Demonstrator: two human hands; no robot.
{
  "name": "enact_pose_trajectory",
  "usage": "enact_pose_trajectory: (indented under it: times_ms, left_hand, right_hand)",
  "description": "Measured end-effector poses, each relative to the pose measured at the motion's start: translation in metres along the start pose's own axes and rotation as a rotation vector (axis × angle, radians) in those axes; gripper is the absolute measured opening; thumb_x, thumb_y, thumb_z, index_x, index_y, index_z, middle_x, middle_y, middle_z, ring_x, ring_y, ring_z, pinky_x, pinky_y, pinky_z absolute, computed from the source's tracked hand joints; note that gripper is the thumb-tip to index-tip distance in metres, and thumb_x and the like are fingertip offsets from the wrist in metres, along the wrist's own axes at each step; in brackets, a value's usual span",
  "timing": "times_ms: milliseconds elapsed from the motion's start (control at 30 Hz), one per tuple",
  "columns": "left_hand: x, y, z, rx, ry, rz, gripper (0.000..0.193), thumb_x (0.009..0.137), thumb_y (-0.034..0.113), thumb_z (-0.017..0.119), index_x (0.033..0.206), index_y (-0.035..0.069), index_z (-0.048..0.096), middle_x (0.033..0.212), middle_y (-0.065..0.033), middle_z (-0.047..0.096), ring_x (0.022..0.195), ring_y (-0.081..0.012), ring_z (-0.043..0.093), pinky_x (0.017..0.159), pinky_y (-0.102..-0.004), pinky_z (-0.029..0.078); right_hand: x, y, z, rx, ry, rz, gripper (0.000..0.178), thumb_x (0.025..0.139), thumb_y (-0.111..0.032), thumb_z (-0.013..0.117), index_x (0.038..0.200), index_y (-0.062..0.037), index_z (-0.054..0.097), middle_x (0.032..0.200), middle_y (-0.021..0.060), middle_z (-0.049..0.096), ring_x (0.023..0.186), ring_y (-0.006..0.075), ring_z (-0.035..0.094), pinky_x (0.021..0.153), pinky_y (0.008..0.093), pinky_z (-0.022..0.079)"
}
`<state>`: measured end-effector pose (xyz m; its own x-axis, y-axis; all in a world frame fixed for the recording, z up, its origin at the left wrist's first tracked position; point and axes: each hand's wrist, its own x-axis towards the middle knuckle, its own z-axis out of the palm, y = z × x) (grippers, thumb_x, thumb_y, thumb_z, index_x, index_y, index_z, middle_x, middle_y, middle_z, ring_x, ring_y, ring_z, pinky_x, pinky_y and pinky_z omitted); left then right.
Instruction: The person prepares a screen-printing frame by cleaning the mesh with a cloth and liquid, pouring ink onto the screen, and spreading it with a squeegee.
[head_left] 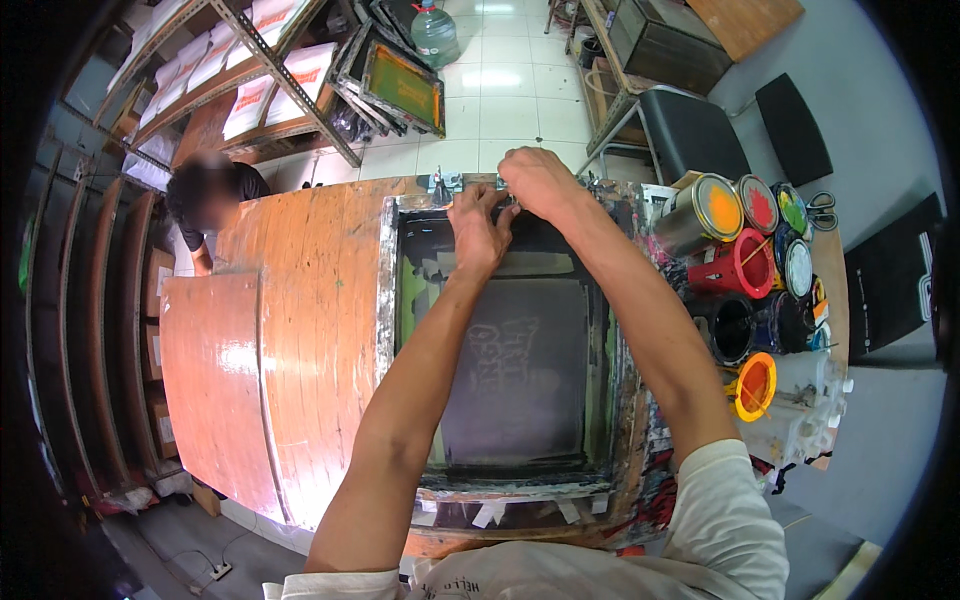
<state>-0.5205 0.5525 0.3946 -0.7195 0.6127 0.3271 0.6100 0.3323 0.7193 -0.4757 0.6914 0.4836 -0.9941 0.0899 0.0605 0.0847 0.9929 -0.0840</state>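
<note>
A screen-printing frame [388,290] lies flat on the wooden table, its dark mesh [520,400] showing faint lettering. Both my arms reach across it to the far edge, where metal clamps hold the frame. My left hand [481,230] rests at the far rail with fingers bent and pressed together near the hardware. Just right of it and slightly farther away, my right hand [540,182] is closed like a fist over the same spot. What the fingers of either hand grip is hidden. A metal hinge clamp [439,187] stands left of my left hand.
Paint cans [705,210], a red tub [735,262] and an orange-rimmed tub [755,385] crowd the table's right side, with scissors [822,210] behind. Another person [205,200] is at the far left corner. More frames [403,85] lean beside a large water bottle [434,38].
</note>
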Motion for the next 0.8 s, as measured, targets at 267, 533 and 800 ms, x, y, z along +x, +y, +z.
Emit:
enact_pose_trajectory:
  times_ms: [267,533,800]
  left_hand:
    - [-0.002,0.0,0.001,0.024,-0.002,0.034,0.026,0.084,0.018,0.078,0.107,0.007,0.073,0.112,-0.0111,0.062,0.108,-0.0324,0.055,0.098,-0.0457,0.038]
    - [-0.001,0.001,0.001,0.078,0.01,0.073,0.028,0.084,0.021,0.078,0.108,0.009,0.072,0.108,-0.0113,0.063,0.106,-0.0324,0.056,0.095,-0.0463,0.039]
    - [0.0,0.002,0.007,0.079,-0.019,0.071,0.027,0.084,0.022,0.078,0.107,0.008,0.072,0.112,-0.0117,0.061,0.108,-0.0325,0.055,0.096,-0.0457,0.04]
  right_hand:
    - [0.008,0.003,0.001,0.076,0.018,0.054,0.008,0.079,-0.006,0.071,0.083,0.0007,0.073,0.088,0.0209,0.073,0.088,0.0347,0.073,0.077,0.0451,0.058]
    - [0.016,0.012,0.011,1.117,0.013,1.047,0.016,0.084,-0.01,0.065,0.094,0.0018,0.071,0.105,0.0314,0.07,0.101,0.0375,0.072,0.086,0.0425,0.058]
    - [-0.049,0.084,-0.033,-0.059,0.025,0.024,0.021,0.082,-0.018,0.074,0.095,-0.003,0.073,0.096,0.0196,0.073,0.093,0.0371,0.071,0.082,0.0481,0.056]
